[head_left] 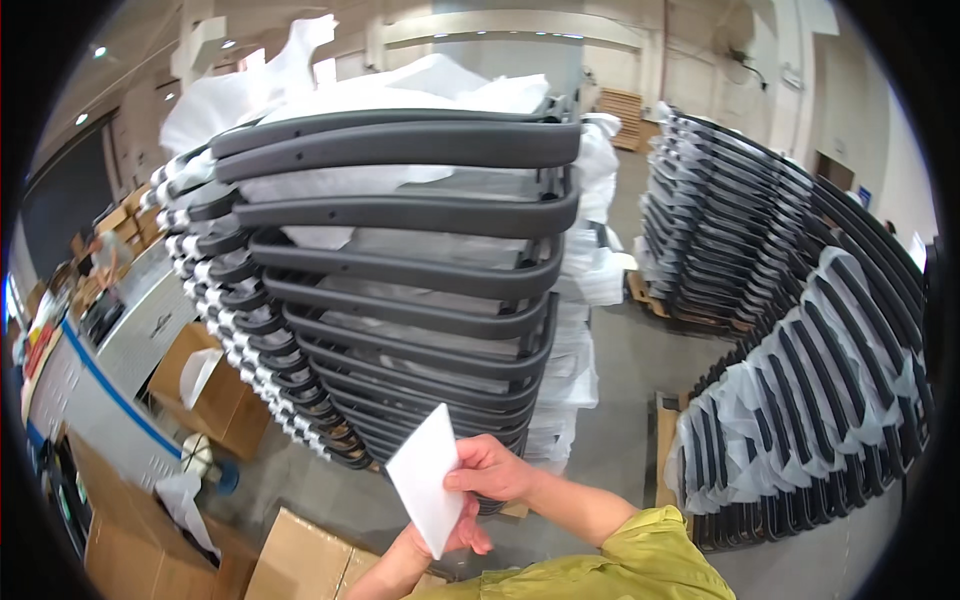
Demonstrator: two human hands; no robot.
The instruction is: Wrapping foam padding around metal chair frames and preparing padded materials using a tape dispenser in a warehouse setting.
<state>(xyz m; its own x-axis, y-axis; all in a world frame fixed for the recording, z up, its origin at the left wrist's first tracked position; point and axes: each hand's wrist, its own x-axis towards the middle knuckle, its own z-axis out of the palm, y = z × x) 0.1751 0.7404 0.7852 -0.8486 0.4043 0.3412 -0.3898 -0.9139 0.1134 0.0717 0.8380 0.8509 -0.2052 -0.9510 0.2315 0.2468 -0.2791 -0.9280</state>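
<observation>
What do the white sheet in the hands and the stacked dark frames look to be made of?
The sheet looks like thin matte paper or card: flat, crisp edges, no gloss. The frames look like moulded dark grey plastic with a dull satin surface and rounded edges, though coated metal cannot be ruled out.

Two hands, the left hand (432, 545) and the right hand (490, 470), pinch one white card (428, 478). Three stacks of dark chair frames stand: one at centre (400, 290), one at upper right (720, 230), one at lower right (810, 400). Roughly four cardboard boxes (215, 395) sit at lower left.
</observation>
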